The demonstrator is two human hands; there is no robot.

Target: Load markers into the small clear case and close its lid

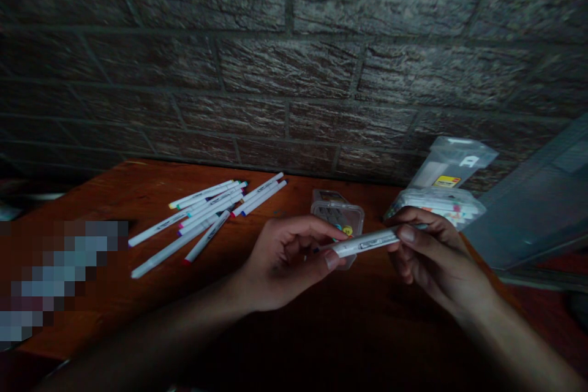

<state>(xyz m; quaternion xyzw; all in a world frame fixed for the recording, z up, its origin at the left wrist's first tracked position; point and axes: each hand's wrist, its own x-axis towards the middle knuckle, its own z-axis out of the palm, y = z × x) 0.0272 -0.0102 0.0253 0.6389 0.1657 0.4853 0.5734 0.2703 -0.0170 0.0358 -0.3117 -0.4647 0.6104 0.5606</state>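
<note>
Both hands hold one white marker pen [365,241] level above the reddish wooden table [138,196]. My left hand [287,260] pinches its left end between thumb and fingers. My right hand [429,251] grips its right end, thumb on top. Just behind the marker stands a small clear plastic case [337,211] with a few markers in it. Several white markers with coloured caps [209,211] lie loose on the table to the left.
A clear plastic pack of markers [438,203] and a plastic bag with a yellow label [450,165] sit at the back right. A grey slanted panel [537,208] rises at the right. A dark brick wall [294,61] stands behind the table.
</note>
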